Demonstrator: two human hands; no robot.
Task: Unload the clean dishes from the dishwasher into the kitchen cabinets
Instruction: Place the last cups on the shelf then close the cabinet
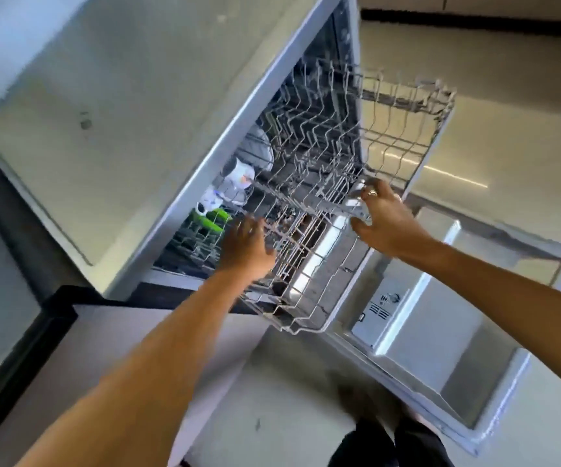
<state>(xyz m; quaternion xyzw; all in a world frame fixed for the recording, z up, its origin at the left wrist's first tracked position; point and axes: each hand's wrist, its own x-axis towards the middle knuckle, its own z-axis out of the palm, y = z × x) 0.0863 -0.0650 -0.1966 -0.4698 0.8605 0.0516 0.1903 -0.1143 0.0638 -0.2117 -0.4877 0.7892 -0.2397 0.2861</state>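
Note:
The dishwasher's grey wire upper rack [390, 129] is pulled out over the open door [457, 358]. It looks bare of dishes. My left hand [247, 246] rests with fingers spread on the wires at the rack's near side. At the rack's front rim, my right hand [388, 224] grips a small shiny item [356, 202]; blur hides what it is. Deeper inside, below the rack, stand white printed mugs [238, 176], a pale bowl [262, 146] and a green piece [213, 220].
A pale countertop [104, 96] runs over the dishwasher on the left. The door's steel inner face carries a detergent compartment [381, 311]. Light floor [494, 96] lies beyond the rack. A cabinet front [120, 348] sits near my left arm. The whole view is tilted and blurred.

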